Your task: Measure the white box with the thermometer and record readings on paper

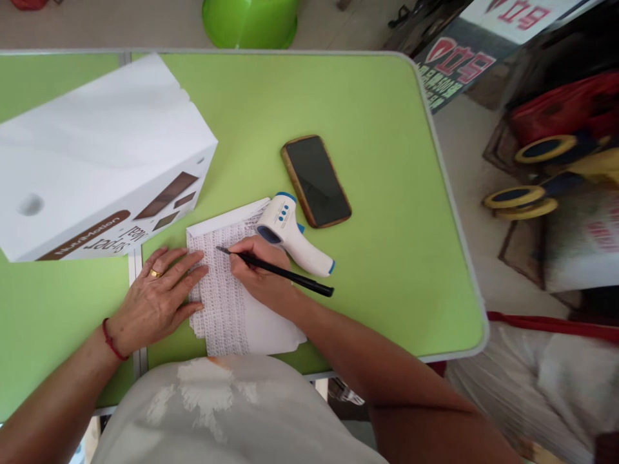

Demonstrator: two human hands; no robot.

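Note:
Sheets of paper (227, 303) covered in rows of handwriting lie on the green table in front of me. My right hand (261, 270) grips a black pen (290, 276), its tip over the upper part of the writing. My left hand (164, 293) rests flat with fingers spread, fingertips on the paper's left edge; it wears a ring and a red wrist cord. A white and blue infrared thermometer (297, 238) lies across the paper's upper right corner, just beyond my right hand. Beside it is a phone (318, 182) in a brown case, screen dark.
A large white carton (97, 142) with brown print stands at the left of the green table (396, 225). Past the far edge is a green plastic stool or bucket (250, 22). To the right are a printed sign (457, 61), yellow-handled scissors (520, 196) and sacks.

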